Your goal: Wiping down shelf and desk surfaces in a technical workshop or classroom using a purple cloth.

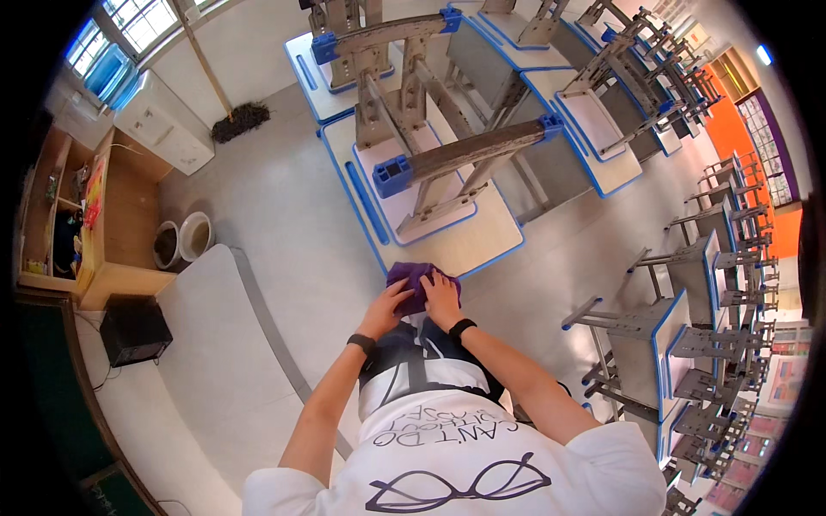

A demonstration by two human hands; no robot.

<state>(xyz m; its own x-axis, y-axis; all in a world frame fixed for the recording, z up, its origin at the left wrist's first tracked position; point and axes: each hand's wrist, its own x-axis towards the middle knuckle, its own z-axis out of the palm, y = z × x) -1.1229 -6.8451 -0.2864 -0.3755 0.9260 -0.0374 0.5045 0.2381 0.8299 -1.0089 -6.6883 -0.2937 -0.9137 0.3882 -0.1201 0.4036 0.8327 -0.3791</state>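
Both hands hold a purple cloth, bunched up in front of my body. My left hand grips its left side, and my right hand grips its right side with bent fingers. The cloth is at the near corner of a school desk with a pale top and blue edging, partly over it; contact cannot be told. An upturned chair rests on that desk, its metal legs and blue-capped feet pointing up towards me. Each wrist wears a black band.
More desks with upturned chairs stand ahead and in rows on the right, including a near desk. A low platform, two buckets, a wooden cabinet, a black box, a water dispenser and a mop are on the left.
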